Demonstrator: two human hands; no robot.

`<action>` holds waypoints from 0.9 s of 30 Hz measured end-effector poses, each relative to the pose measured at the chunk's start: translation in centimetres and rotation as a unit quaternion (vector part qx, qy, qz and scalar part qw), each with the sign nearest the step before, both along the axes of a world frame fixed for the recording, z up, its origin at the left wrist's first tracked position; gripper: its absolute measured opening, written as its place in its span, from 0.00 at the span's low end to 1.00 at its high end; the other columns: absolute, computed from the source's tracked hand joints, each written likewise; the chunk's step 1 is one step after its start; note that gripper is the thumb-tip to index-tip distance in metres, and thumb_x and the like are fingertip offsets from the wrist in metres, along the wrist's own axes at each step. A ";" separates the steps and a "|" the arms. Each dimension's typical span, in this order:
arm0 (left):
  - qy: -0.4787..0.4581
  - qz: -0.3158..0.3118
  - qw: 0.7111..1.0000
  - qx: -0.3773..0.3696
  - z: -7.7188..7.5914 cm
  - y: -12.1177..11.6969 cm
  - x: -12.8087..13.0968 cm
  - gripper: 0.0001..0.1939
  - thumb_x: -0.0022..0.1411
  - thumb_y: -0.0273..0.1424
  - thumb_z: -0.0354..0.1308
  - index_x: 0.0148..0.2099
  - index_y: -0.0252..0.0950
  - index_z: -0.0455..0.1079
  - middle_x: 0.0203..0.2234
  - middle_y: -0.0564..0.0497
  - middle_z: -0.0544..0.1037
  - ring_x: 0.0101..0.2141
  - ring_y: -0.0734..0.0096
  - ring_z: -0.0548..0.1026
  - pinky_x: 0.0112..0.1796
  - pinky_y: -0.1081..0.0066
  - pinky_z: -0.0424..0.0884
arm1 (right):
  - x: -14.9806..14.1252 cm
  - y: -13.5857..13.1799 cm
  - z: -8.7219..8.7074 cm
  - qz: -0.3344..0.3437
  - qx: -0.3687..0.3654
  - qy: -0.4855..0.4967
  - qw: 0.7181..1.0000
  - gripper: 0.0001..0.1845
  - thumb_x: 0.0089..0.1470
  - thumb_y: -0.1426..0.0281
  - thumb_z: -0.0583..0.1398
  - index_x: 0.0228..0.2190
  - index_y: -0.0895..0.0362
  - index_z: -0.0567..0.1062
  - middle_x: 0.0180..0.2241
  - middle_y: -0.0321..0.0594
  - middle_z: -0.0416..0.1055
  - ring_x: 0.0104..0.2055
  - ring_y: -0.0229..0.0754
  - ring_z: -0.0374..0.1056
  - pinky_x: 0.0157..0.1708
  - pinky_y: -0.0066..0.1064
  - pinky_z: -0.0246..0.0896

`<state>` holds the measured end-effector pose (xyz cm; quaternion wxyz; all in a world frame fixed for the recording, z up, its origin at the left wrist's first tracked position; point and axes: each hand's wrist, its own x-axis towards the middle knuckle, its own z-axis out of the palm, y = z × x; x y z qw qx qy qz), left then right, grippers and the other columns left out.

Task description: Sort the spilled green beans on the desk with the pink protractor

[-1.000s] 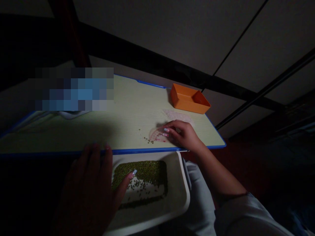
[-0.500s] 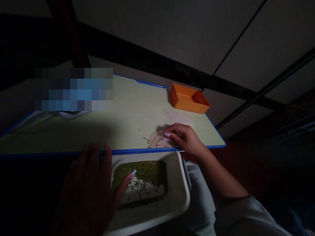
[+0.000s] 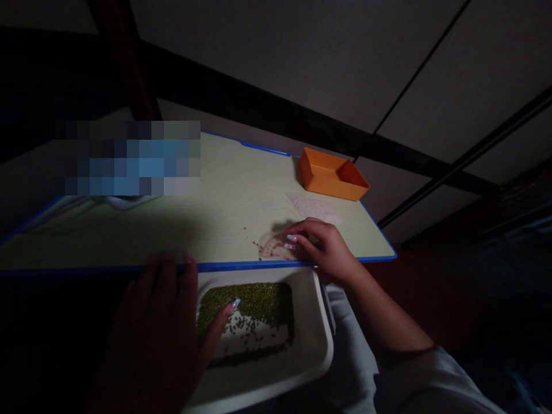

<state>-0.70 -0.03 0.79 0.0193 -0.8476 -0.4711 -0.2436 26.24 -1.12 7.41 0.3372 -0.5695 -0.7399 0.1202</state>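
My right hand is low over the tabletop near its front edge. Its thumb and fingers pinch a clear protractor with reddish markings, which lies against the surface. A few small green beans are beside the protractor's left edge. Below the table edge is a white tub with green mung beans spread across its bottom. My left hand, dark in shadow, lies over the tub's left side. Its fingers stretch to the table edge and its thumb extends over the beans; the palm side is hidden.
An orange box stands at the back right of the table, which has a blue rim. In front of the box lies a pale pinkish patch of fine grains. A blurred-out object with a cable is at the left.
The protractor has slid slightly left, close up to the loose beans. My left hand has hardly moved, and the tub stays where it was.
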 end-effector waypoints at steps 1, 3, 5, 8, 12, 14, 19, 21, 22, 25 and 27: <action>0.000 0.000 1.000 0.000 0.0 0.0 0.0 0.45 0.56 0.48 0.46 0.68 0.33 0.32 0.64 0.30 0.51 0.64 0.34 0.48 0.56 0.37 0.56 | -0.1 0.0 0.0 0.004 -0.003 0.003 1.000 0.08 0.59 0.70 0.57 0.38 0.55 0.76 0.35 0.40 0.76 0.38 0.39 0.69 0.39 0.34 0.64; 0.004 0.000 1.000 -0.001 0.0 0.0 0.2 0.45 0.56 0.48 0.46 0.68 0.32 0.32 0.63 0.29 0.51 0.64 0.34 0.48 0.56 0.37 0.56 | -0.3 -0.1 0.0 0.011 -0.007 0.013 1.000 0.09 0.59 0.69 0.56 0.38 0.56 0.76 0.35 0.41 0.76 0.38 0.39 0.69 0.39 0.33 0.64; 0.008 0.001 1.000 0.000 0.0 0.0 0.3 0.45 0.57 0.47 0.46 0.68 0.32 0.33 0.63 0.28 0.52 0.64 0.34 0.48 0.56 0.38 0.56 | -0.3 -0.1 0.0 0.006 0.000 0.019 1.000 0.09 0.59 0.69 0.57 0.38 0.56 0.76 0.36 0.41 0.76 0.38 0.38 0.69 0.39 0.33 0.64; 0.007 0.002 1.000 0.005 0.0 0.0 0.3 0.44 0.57 0.47 0.45 0.68 0.32 0.33 0.63 0.28 0.53 0.64 0.34 0.49 0.56 0.38 0.56 | -0.3 -0.2 0.0 -0.012 0.022 0.008 1.000 0.08 0.58 0.70 0.57 0.38 0.56 0.76 0.35 0.41 0.76 0.38 0.39 0.69 0.39 0.33 0.64; -0.008 0.000 1.000 0.017 -0.2 0.1 0.1 0.46 0.56 0.49 0.45 0.68 0.31 0.33 0.62 0.28 0.54 0.63 0.32 0.50 0.55 0.37 0.57 | 0.0 -0.3 -0.1 -0.021 0.022 -0.019 0.999 0.08 0.58 0.70 0.57 0.38 0.56 0.76 0.35 0.41 0.76 0.36 0.40 0.69 0.37 0.33 0.63; -0.015 -0.003 1.000 0.018 -0.3 0.1 0.0 0.46 0.55 0.50 0.45 0.68 0.32 0.32 0.63 0.30 0.53 0.63 0.32 0.51 0.55 0.37 0.56 | 0.1 -0.3 -0.1 -0.028 0.025 -0.028 0.999 0.09 0.58 0.70 0.57 0.38 0.56 0.76 0.35 0.41 0.76 0.36 0.40 0.68 0.36 0.33 0.63; -0.020 -0.006 1.000 0.008 -0.4 0.1 0.0 0.47 0.55 0.50 0.45 0.68 0.36 0.27 0.65 0.33 0.49 0.63 0.34 0.49 0.56 0.37 0.55 | 0.5 0.1 -0.5 -0.053 0.043 -0.043 0.997 0.08 0.58 0.70 0.57 0.37 0.56 0.77 0.34 0.41 0.76 0.37 0.41 0.69 0.37 0.34 0.63; -0.022 -0.008 1.000 0.007 -0.4 0.1 0.0 0.47 0.55 0.50 0.45 0.67 0.38 0.25 0.66 0.35 0.48 0.63 0.34 0.48 0.56 0.37 0.55 | 0.4 0.4 -0.7 -0.061 0.048 -0.048 0.996 0.08 0.58 0.70 0.57 0.37 0.56 0.77 0.35 0.41 0.77 0.37 0.41 0.69 0.37 0.34 0.63; -0.023 -0.010 1.000 0.007 -0.3 0.1 0.0 0.47 0.55 0.50 0.45 0.67 0.38 0.24 0.66 0.35 0.47 0.64 0.34 0.48 0.56 0.37 0.55 | 0.4 0.5 -0.7 -0.063 0.051 -0.049 0.996 0.09 0.58 0.70 0.57 0.37 0.56 0.77 0.35 0.41 0.77 0.37 0.41 0.69 0.37 0.34 0.63; -0.022 -0.015 1.000 0.012 -0.3 0.2 0.0 0.47 0.56 0.50 0.45 0.67 0.37 0.24 0.66 0.34 0.46 0.63 0.33 0.48 0.55 0.37 0.55 | 0.3 0.8 -0.9 -0.058 0.053 -0.049 0.996 0.10 0.59 0.70 0.56 0.38 0.57 0.77 0.36 0.42 0.77 0.38 0.41 0.69 0.38 0.34 0.63; -0.018 -0.016 1.000 0.012 -0.2 0.2 0.0 0.47 0.56 0.50 0.45 0.67 0.36 0.25 0.65 0.32 0.47 0.63 0.32 0.49 0.55 0.37 0.56 | 0.2 1.0 -0.9 -0.049 0.049 -0.043 0.997 0.10 0.59 0.69 0.56 0.39 0.56 0.77 0.36 0.42 0.77 0.38 0.41 0.69 0.38 0.34 0.63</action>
